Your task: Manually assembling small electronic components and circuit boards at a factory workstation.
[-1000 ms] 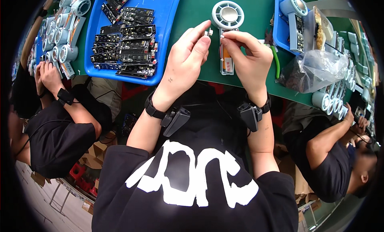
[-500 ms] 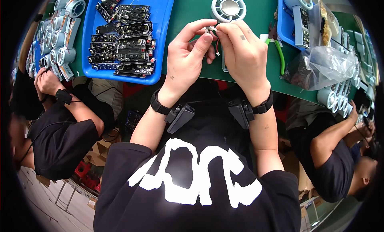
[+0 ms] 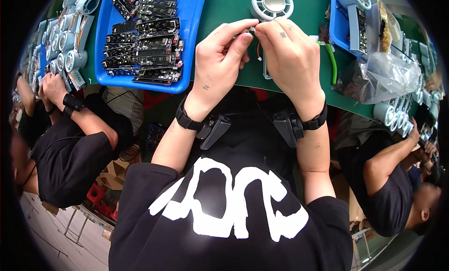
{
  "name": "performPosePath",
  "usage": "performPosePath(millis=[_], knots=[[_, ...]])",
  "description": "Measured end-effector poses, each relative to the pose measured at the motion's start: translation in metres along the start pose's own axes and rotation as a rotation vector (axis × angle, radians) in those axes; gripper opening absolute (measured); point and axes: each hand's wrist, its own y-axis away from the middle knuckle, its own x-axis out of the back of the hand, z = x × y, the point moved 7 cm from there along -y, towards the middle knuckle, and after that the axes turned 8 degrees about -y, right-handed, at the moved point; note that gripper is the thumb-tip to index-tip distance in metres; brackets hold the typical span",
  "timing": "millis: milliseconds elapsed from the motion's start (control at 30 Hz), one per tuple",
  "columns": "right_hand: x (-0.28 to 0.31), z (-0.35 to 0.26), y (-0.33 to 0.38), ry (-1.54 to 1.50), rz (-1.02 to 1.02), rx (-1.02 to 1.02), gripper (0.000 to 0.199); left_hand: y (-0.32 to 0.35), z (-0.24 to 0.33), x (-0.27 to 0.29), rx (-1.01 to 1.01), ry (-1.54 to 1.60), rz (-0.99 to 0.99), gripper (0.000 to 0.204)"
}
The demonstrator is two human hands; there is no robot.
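The pale blue fan (image 3: 273, 3) has a round silver centre.

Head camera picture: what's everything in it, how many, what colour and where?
fan unit: one, pale blue, beyond the hands
wire lead: red, white plug, between the hands
small part: colour unclear, at the fingertips, mostly hidden
circuit boards: many, black, in left tray
left tray: one, blue
right tray: one, blue
pliers: one, green handle, right
plastic bags: clear, right
more fan units: many, pale blue, both sides
worktable: one, green
cardboard: brown, lower left
co-workers: at least two, black shirts, both sides
T-shirt: one, black and white, bottom
wristbands: two, black, wrists
left hand: one, bare, centre
right hand: one, bare, right of centre
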Motion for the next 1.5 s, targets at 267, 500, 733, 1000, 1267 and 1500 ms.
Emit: performPosePath(millis=[267,500,733,1000,1267,1500], knots=[[0.001,-0.001,-0.006,-0.022,-0.054,-0.052,0.008,-0.002,0.008,0.0,-0.088,-0.169,0.03,0.022],[0.003,0.017,0.002,-0.296,0.07,-0.1,0.008,0.001,0.007,-0.002,-0.037,-0.075,-0.039,0.023],[0.002,0.026,0.005,-0.423,0.105,-0.16,0.007,0.001,0.006,-0.01,-0.037,0.026,-0.045,0.023],[0.0,0.028,0.011,-0.431,0.076,-0.228,0.007,0.004,0.004,-0.013,-0.118,-0.046,-0.039,0.027],[0.0,0.035,0.02,-0.585,0.141,-0.272,0.008,0.008,0.004,-0.02,-0.022,0.071,0.014,0.03],[0.004,0.032,0.021,-0.517,0.125,-0.292,0.009,0.005,0.014,-0.019,-0.005,0.062,0.002,0.026]])
